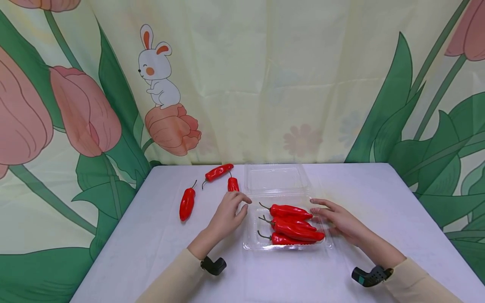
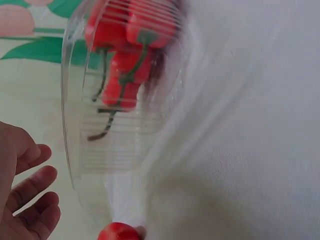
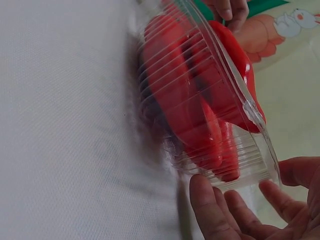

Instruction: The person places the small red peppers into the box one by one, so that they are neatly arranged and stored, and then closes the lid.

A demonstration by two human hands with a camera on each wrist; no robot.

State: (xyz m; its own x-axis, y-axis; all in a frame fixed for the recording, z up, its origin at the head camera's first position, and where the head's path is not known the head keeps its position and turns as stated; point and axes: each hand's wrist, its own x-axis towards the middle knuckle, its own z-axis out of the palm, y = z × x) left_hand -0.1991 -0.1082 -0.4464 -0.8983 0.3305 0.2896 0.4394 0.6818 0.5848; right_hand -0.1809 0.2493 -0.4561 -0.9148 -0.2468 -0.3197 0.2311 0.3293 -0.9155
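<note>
A clear plastic clamshell box lies with its lid folded back. Several red chili peppers are piled inside, green stems pointing left. My left hand hovers by the box's left side, fingers loosely bent and holding nothing; the left wrist view shows a gap between its fingers and the box wall. A red chili pepper is partly hidden behind that hand. At the box's right end, my right hand has its spread fingertips right at the ribbed plastic wall.
Two more red chili peppers lie left of the box on the white-covered table. A curtain printed with tulips and a rabbit hangs behind the table's far edge. Each wrist wears a black device.
</note>
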